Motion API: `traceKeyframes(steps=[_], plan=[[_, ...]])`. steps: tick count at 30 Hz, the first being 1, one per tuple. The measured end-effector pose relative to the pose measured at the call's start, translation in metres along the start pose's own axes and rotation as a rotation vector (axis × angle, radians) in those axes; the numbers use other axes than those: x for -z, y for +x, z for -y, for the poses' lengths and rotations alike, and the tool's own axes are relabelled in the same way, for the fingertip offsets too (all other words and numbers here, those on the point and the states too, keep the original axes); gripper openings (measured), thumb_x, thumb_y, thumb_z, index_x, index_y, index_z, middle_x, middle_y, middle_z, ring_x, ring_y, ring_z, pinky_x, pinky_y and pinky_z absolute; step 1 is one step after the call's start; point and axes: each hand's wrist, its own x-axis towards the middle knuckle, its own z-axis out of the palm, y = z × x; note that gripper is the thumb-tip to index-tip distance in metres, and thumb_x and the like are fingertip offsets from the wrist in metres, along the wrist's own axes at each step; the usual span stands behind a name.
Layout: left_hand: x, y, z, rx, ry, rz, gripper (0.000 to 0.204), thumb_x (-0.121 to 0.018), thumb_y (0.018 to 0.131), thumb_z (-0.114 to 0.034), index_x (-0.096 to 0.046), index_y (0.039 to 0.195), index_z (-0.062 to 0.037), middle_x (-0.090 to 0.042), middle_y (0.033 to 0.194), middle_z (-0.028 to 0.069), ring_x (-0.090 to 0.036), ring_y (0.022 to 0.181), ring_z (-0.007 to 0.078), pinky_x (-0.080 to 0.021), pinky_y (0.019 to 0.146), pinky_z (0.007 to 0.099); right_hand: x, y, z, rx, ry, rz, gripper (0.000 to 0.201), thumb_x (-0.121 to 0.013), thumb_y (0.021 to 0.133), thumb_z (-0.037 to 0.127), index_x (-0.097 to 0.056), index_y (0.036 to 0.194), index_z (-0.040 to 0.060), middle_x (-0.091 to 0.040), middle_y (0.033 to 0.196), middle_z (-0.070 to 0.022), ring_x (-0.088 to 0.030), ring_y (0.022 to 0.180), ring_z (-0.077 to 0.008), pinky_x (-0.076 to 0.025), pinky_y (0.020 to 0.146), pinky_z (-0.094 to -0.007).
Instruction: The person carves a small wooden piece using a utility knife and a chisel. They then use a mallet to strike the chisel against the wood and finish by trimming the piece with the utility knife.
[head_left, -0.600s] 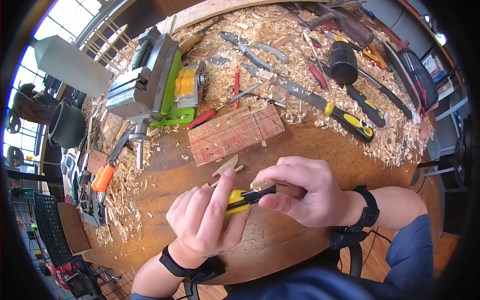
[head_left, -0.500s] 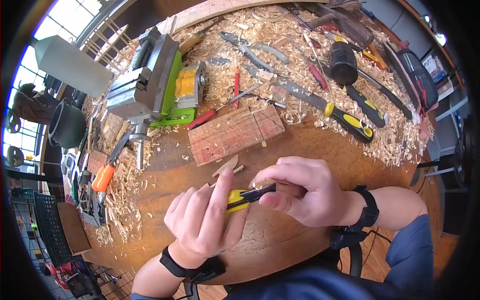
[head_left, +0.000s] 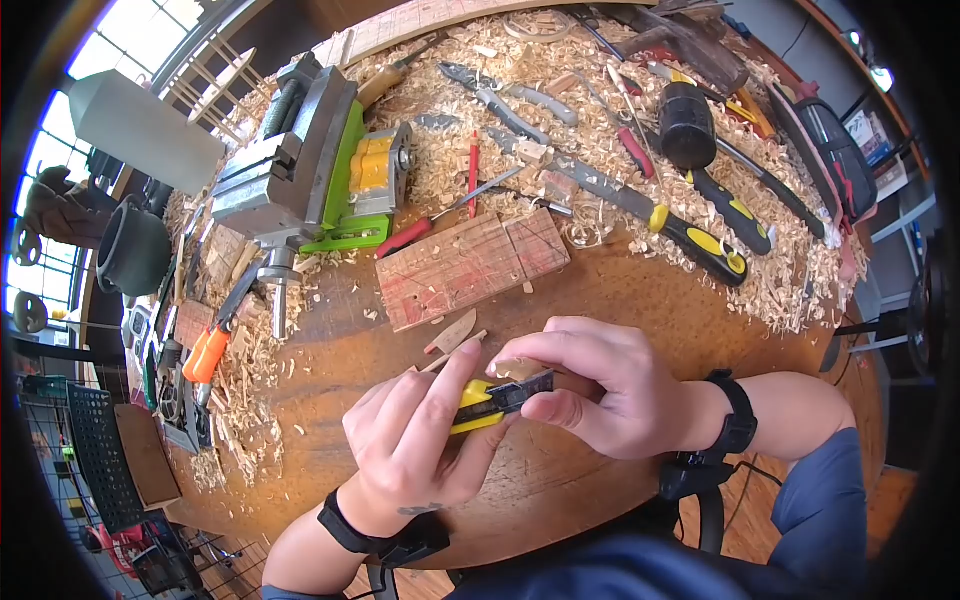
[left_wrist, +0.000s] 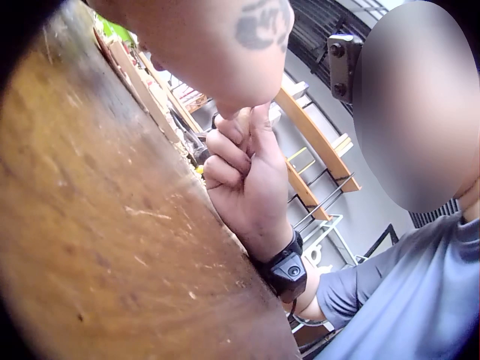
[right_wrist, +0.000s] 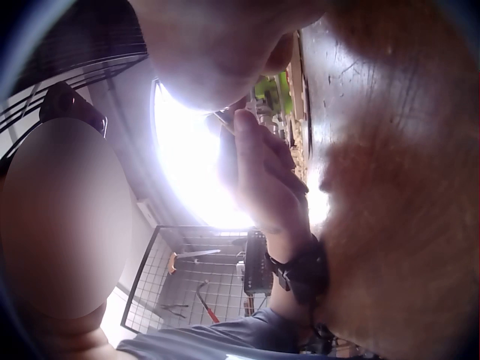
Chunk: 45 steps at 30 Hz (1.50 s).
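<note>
In the head view a yellow and black cutter [head_left: 480, 404] lies in my left hand [head_left: 415, 437], whose fingers curl round it. My right hand [head_left: 610, 385] pinches a small pale wood piece [head_left: 517, 369] between thumb and fingers, right at the cutter's dark front end. The tips of both hands nearly meet there. Most of the wood piece is hidden by the right hand's fingers. In the left wrist view the right hand [left_wrist: 251, 176] shows beyond the left; in the right wrist view the left hand [right_wrist: 266, 172] appears, with the held things mostly hidden.
Beyond the hands lie a small knife-shaped wood piece [head_left: 457, 332] and a red-marked board [head_left: 450, 275]. A vise [head_left: 285, 170] stands at the left, orange-handled pliers [head_left: 206, 352] below it. A rasp [head_left: 700, 246], a mallet [head_left: 687, 125] and wood shavings [head_left: 780, 290] spread behind and right.
The left hand and the cutter have moved slightly right, and the cutter is tilted a little more. The right hand's fingers have shifted slightly left, and more of the pale wood piece shows.
</note>
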Motion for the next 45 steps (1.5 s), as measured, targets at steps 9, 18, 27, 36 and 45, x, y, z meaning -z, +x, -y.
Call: traceKeyframes(steps=[9, 18, 27, 36, 45], plan=[[0.002, -0.001, -0.0032, -0.008, 0.084, -0.027, 0.057, -0.088, 0.079, -0.019, -0.073, 0.126, 0.0089, -0.069, 0.08, 0.0096, -0.065, 0.059, 0.0207, -0.053, 0.054, 0.0312, 0.0012, -0.0002, 0.0036, -0.033, -0.031, -0.044, 0.034, -0.083, 0.097, 0.027, -0.073, 0.117, 0.0015, -0.062, 0.08, -0.0086, -0.056, 0.061, -0.0223, -0.045, 0.057, -0.0356], [0.0008, -0.0015, -0.0019, -0.049, 0.187, -0.046, 0.056, -0.087, 0.078, -0.02, -0.075, 0.125, 0.0082, -0.068, 0.079, 0.0099, -0.065, 0.059, 0.0211, -0.053, 0.054, 0.0308, 0.0005, -0.0005, 0.0039, -0.068, 0.008, 0.0, 0.038, -0.081, 0.099, 0.028, -0.069, 0.123, 0.0007, -0.066, 0.09, -0.0108, -0.061, 0.068, -0.0222, -0.049, 0.063, -0.0354], [0.0005, -0.0002, -0.0005, -0.024, 0.003, -0.022, 0.058, -0.089, 0.078, -0.016, -0.072, 0.127, 0.0101, -0.069, 0.079, 0.0099, -0.064, 0.058, 0.0208, -0.053, 0.055, 0.0313, -0.0013, -0.0015, 0.001, -0.024, 0.04, 0.006, 0.036, -0.079, 0.101, 0.027, -0.068, 0.122, 0.0005, -0.065, 0.09, -0.0114, -0.063, 0.069, -0.0226, -0.05, 0.063, -0.0353], [0.0051, -0.0013, -0.0064, -0.05, 0.216, -0.033, 0.055, -0.084, 0.08, -0.019, -0.074, 0.125, 0.0099, -0.071, 0.085, 0.0111, -0.065, 0.06, 0.0212, -0.055, 0.058, 0.0306, 0.0013, 0.0003, 0.0053, -0.087, -0.003, -0.006, 0.031, -0.079, 0.101, 0.031, -0.068, 0.106, 0.0019, -0.053, 0.071, -0.0059, -0.05, 0.059, -0.0185, -0.042, 0.056, -0.036], [0.0017, -0.0025, -0.0026, -0.021, 0.153, -0.026, 0.056, -0.085, 0.078, -0.018, -0.074, 0.126, 0.0078, -0.069, 0.082, 0.009, -0.064, 0.059, 0.0205, -0.054, 0.056, 0.0308, 0.0003, -0.0009, 0.0018, -0.063, 0.059, 0.004, 0.034, -0.079, 0.101, 0.022, -0.065, 0.124, 0.0004, -0.063, 0.094, -0.0127, -0.062, 0.075, -0.0229, -0.05, 0.068, -0.0353]])
